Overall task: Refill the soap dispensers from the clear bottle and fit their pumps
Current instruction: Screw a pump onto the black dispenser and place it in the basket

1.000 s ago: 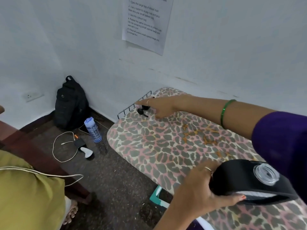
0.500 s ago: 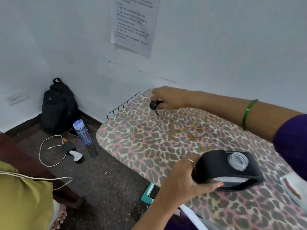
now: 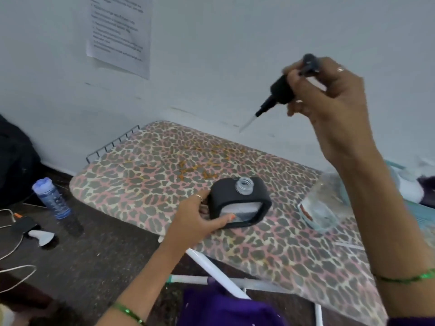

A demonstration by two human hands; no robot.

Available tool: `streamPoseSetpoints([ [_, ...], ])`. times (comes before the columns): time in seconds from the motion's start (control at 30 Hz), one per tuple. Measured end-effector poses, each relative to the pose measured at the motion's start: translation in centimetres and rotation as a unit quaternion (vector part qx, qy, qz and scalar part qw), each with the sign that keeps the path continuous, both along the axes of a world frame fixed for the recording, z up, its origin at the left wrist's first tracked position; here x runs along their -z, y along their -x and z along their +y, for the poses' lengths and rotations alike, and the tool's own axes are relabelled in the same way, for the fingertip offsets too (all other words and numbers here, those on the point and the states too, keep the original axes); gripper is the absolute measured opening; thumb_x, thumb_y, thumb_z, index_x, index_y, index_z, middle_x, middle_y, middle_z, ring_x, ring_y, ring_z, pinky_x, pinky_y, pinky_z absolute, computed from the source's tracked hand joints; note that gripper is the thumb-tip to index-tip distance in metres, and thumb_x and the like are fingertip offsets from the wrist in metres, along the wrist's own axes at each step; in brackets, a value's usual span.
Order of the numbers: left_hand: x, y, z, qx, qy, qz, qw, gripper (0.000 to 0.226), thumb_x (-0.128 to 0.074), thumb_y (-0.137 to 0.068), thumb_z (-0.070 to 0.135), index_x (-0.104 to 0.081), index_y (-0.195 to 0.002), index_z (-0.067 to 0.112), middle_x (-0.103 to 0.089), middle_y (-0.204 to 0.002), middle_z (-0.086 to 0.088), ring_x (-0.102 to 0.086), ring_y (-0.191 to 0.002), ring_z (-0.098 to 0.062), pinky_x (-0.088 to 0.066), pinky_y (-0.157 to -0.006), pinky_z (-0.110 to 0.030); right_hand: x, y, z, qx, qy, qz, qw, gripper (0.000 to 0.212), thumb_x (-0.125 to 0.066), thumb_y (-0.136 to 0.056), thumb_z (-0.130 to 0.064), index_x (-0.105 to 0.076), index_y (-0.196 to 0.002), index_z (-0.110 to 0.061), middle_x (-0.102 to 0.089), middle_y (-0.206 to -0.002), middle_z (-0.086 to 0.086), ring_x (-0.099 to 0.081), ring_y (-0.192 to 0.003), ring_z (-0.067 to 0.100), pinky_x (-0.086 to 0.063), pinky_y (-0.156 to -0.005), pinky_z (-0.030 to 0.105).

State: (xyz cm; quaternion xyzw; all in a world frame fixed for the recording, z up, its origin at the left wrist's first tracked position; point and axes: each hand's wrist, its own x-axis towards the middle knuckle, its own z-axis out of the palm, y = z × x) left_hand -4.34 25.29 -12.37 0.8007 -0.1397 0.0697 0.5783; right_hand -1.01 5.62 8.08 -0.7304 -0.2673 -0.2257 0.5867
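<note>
A black soap dispenser (image 3: 237,196) with an open clear neck stands on the leopard-print ironing board (image 3: 146,175). My left hand (image 3: 200,220) grips its left side, thumb on the front. My right hand (image 3: 329,97) is raised well above the board and holds a black pump (image 3: 282,90) with its thin tube pointing down to the left, high above and right of the dispenser's neck. The clear bottle (image 3: 322,208) lies on the board to the right of the dispenser, partly hidden by my right forearm.
A wire rack (image 3: 110,144) edges the board's far left end. On the floor to the left are a blue water bottle (image 3: 50,198), a dark bag (image 3: 14,161), cables and a small charger. A paper sheet (image 3: 120,31) hangs on the wall.
My right hand picked up the pump from the board's far end and lifted it up and to the right. My left hand kept its hold on the dispenser.
</note>
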Motion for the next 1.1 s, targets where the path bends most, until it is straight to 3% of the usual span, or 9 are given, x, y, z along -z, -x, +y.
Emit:
streamPoseSetpoints([
  [0.13,-0.2,0.2,0.0,-0.006,-0.002,0.0,1.0,0.042,-0.082,-0.075,0.03,-0.059,-0.109,0.031,-0.071,-0.092,0.012,-0.068,-0.079,-0.001,-0.057,-0.068,-0.021,1.7,3.3,-2.5,0.015,-0.048,0.006,0.999,0.008,-0.06,-0.093,-0.011,-0.066,-0.097,-0.012,-0.062,-0.094,0.014,-0.056,-0.078,0.033,-0.046,-0.064,0.033],
  [0.33,-0.3,0.4,-0.2,-0.015,-0.011,-0.008,1.0,0.04,-0.082,-0.075,0.028,-0.059,-0.108,0.032,-0.071,-0.09,0.012,-0.067,-0.08,0.001,-0.055,-0.069,-0.017,3.9,5.2,-2.6,0.003,-0.083,0.046,0.996,0.009,-0.065,-0.086,-0.018,-0.07,-0.094,-0.015,-0.066,-0.09,-0.001,-0.055,-0.076,0.031,-0.046,-0.062,0.032],
  [0.47,-0.3,0.5,-0.2,-0.018,-0.015,-0.012,1.0,0.041,-0.082,-0.075,0.029,-0.056,-0.104,0.042,-0.07,-0.09,0.014,-0.067,-0.079,0.001,-0.056,-0.07,-0.018,5.0,5.4,-1.9,0.008,-0.058,0.067,0.996,0.009,-0.062,-0.09,-0.008,-0.068,-0.097,-0.008,-0.066,-0.083,-0.001,-0.052,-0.062,0.021,-0.047,-0.061,0.031],
  [0.7,0.1,0.2,-0.2,-0.023,-0.021,-0.019,0.999,0.047,-0.082,-0.074,0.034,-0.059,-0.114,0.029,-0.071,-0.094,0.01,-0.066,-0.082,-0.003,-0.056,-0.071,-0.021,7.1,3.9,-1.1,0.024,-0.025,0.131,0.991,0.012,-0.066,-0.089,-0.013,-0.07,-0.099,-0.01,-0.067,-0.09,0.011,-0.047,-0.06,0.02,-0.041,-0.061,0.034],
  [0.97,0.4,0.0,-0.1,-0.022,-0.028,-0.026,0.999,0.048,-0.078,-0.07,0.045,-0.058,-0.111,0.032,-0.071,-0.092,0.005,-0.067,-0.08,-0.008,-0.057,-0.07,-0.028,8.5,2.6,0.2,0.066,0.021,0.162,0.984,0.016,-0.066,-0.089,-0.021,-0.073,-0.097,-0.009,-0.072,-0.081,-0.002,-0.051,-0.061,0.001,-0.044,-0.069,0.024],
  [1.1,0.5,0.0,0.0,-0.02,-0.032,-0.032,0.999,0.046,-0.079,-0.072,0.042,-0.06,-0.112,0.029,-0.071,-0.091,0.003,-0.066,-0.08,-0.012,-0.057,-0.069,-0.032,9.7,2.2,0.6,0.063,0.049,0.161,0.984,0.01,-0.068,-0.087,-0.02,-0.074,-0.089,-0.012,-0.07,-0.082,0.01,-0.056,-0.07,0.012,-0.046,-0.074,0.031],
])
